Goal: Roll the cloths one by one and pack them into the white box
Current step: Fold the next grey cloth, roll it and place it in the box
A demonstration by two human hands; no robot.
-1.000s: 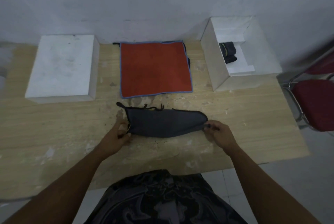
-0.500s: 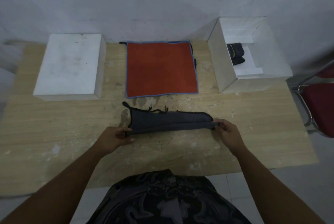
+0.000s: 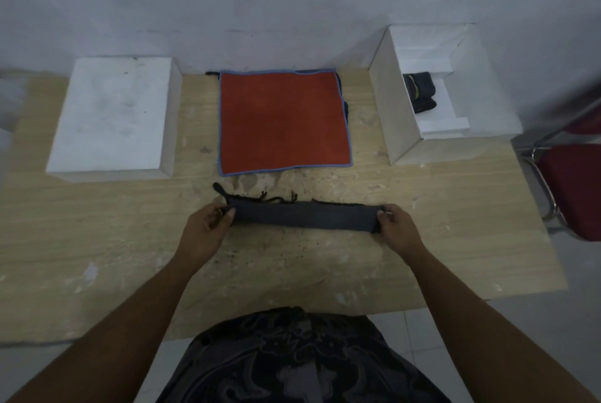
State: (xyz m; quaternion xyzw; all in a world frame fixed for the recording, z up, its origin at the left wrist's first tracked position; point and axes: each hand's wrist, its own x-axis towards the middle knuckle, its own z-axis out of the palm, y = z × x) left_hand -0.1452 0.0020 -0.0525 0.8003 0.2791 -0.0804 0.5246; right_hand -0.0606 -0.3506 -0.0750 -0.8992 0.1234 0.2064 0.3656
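A dark grey cloth (image 3: 302,215) lies folded into a long narrow strip across the middle of the wooden table (image 3: 97,240). My left hand (image 3: 206,227) pinches its left end and my right hand (image 3: 395,225) pinches its right end. Frayed threads stick out along its far edge. Behind it an orange cloth with a blue hem (image 3: 283,119) lies flat on a small stack of cloths. The open white box (image 3: 403,129) stands at the back right, with a dark rolled cloth (image 3: 419,92) inside it.
A white box lid or closed box (image 3: 110,116) rests at the back left of the table. A red chair with a metal frame (image 3: 572,188) stands just off the table's right edge. A grey wall runs behind the table.
The grey cloth has been folded narrower, from a wide curved shape into a slim strip. Both hands stayed at its ends and moved slightly away from me.
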